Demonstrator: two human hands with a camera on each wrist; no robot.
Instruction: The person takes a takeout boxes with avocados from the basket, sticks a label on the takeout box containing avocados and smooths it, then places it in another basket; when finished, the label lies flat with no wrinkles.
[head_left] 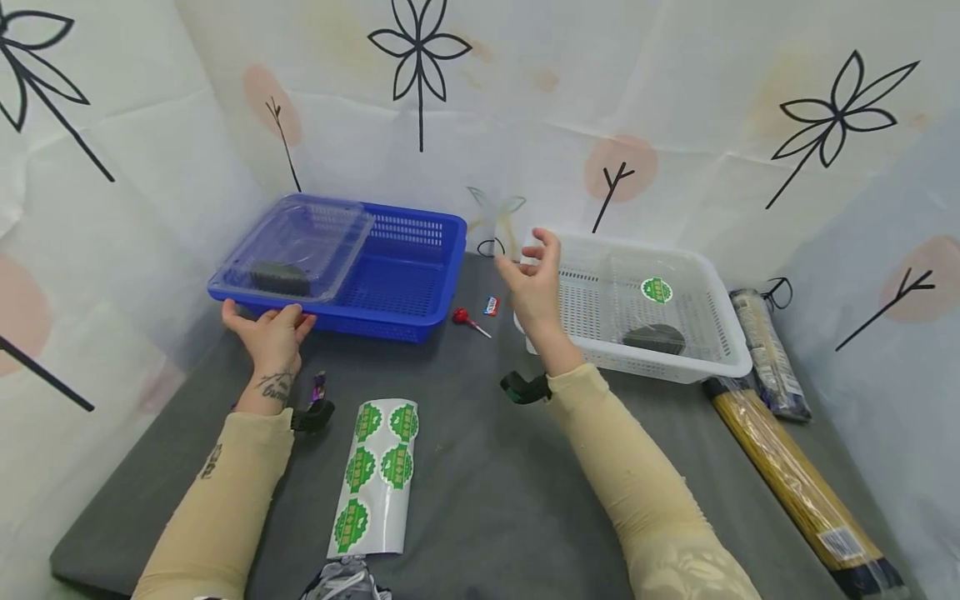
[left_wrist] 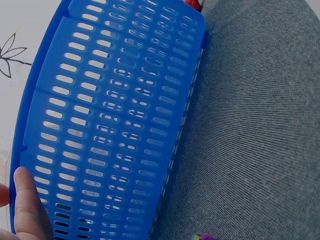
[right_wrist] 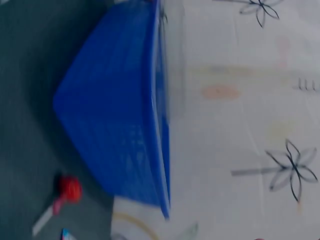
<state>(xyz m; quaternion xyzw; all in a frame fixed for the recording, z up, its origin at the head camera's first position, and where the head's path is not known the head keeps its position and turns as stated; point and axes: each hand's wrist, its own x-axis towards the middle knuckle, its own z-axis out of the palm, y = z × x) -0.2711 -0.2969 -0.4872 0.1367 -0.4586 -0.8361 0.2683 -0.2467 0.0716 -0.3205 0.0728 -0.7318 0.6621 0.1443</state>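
My left hand (head_left: 268, 337) grips the front left rim of a blue plastic basket (head_left: 408, 283), its fingers (left_wrist: 29, 205) against the slotted outer wall. A clear plastic box (head_left: 322, 237) with a dark block (head_left: 279, 278) in it fills the basket's left part. My right hand (head_left: 536, 287) is raised between the two baskets with its fingers loosely bent and nothing held. Just right of it is a white basket (head_left: 660, 360), bearing another clear box (head_left: 628, 262) with a green round sticker (head_left: 656, 290) and a dark block (head_left: 654, 338).
A red lollipop (head_left: 462, 316) and a small wrapped candy (head_left: 491, 306) lie between the baskets. A sheet of green stickers (head_left: 375, 479) lies in front. On the right are a long yellow noodle pack (head_left: 795, 492) and a shorter pack (head_left: 768, 354). A patterned sheet hangs behind.
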